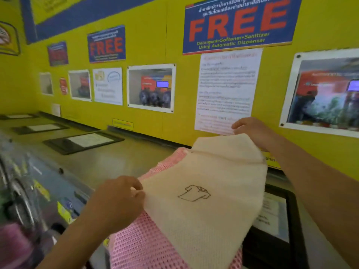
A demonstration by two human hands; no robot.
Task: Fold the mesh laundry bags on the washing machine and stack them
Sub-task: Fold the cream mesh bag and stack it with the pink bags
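A cream mesh laundry bag (209, 179) with a small shirt outline stitched on it is held spread above the washing machine top (116, 158). My left hand (118, 200) pinches its near left edge. At the far top corner, close to the wall, my right hand (252, 131) grips the bag. Under it lies a pink mesh bag (139, 247) with a coarser weave, which shows at the lower left and at the far left behind the cream one.
A yellow wall (151, 45) with posters and notices runs right behind the machines. Black framed lids (81, 142) sit in the steel top to the left, and another black panel (277, 216) lies to the right under the bags. Machine fronts drop off at lower left.
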